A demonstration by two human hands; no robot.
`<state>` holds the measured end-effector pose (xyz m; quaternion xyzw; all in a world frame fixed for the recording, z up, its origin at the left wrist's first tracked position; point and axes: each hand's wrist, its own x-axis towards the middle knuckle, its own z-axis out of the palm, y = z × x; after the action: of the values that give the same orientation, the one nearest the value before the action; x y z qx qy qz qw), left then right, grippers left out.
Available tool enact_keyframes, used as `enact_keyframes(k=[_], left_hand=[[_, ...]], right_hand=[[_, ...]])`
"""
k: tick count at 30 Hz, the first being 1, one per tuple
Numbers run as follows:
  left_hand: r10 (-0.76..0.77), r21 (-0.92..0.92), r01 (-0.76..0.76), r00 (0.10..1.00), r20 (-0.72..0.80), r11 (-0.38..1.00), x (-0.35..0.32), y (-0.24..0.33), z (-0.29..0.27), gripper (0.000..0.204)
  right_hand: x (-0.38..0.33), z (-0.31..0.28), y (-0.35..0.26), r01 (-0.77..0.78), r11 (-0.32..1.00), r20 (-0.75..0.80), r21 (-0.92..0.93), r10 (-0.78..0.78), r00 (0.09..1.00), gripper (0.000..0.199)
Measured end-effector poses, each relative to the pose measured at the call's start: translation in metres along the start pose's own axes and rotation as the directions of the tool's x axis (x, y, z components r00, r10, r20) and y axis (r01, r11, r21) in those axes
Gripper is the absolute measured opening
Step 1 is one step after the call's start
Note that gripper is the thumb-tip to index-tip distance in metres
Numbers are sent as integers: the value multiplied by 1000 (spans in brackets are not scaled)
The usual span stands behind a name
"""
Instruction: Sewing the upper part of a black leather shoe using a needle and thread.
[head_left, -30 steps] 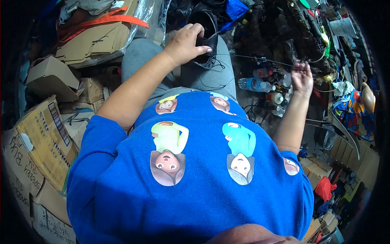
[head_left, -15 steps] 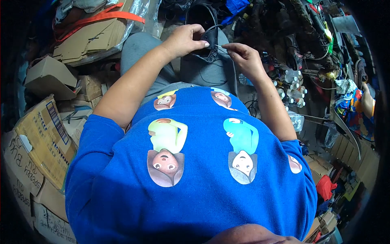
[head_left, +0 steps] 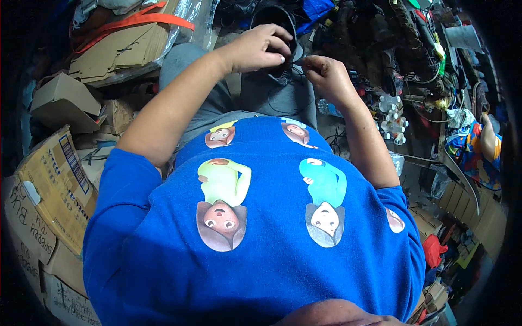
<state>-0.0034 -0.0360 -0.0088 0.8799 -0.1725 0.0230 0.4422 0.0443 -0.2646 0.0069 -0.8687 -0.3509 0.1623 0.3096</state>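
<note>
A black shoe (head_left: 274,16) rests over my grey-trousered knees, its opening facing up and its far end away from me. My left hand (head_left: 258,50) lies across the shoe with its fingers loosely bent and apart; the thumb is near the shoe's edge. Just right of the shoe, my right hand (head_left: 328,77) is closed in a pinch. A short dark cord (head_left: 296,61) runs between the shoe and those fingertips. Thin dark thread (head_left: 270,100) hangs in a loop over the trousers. Part of the shoe is covered by my left hand.
Flattened cardboard (head_left: 117,54) with an orange strap lies at the far left, above an open carton (head_left: 68,103). Small clear bottles (head_left: 391,119) stand to the right. Beyond is a dark heap of mixed items. Another person's arm (head_left: 490,141) shows at the right edge.
My left hand has loosened its pinch on the shoe's edge, and its fingers have spread. The thin bright needle-like piece at my right fingertips no longer shows; the right hand has shifted slightly.
</note>
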Motion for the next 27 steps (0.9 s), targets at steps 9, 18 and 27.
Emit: enact_keyframes(k=[9,18,27], left_hand=[[-2,-186,111,864,503,976,68,-4,-3,23],[14,-304,165,861,509,938,70,-8,5,23],[5,-315,152,894,447,937,66,-9,9,23]], right_hand=[[9,8,58,-431,472,402,769,168,900,19],[10,4,70,-501,275,482,821,139,865,19],[4,11,71,-407,334,388,850,124,913,18]])
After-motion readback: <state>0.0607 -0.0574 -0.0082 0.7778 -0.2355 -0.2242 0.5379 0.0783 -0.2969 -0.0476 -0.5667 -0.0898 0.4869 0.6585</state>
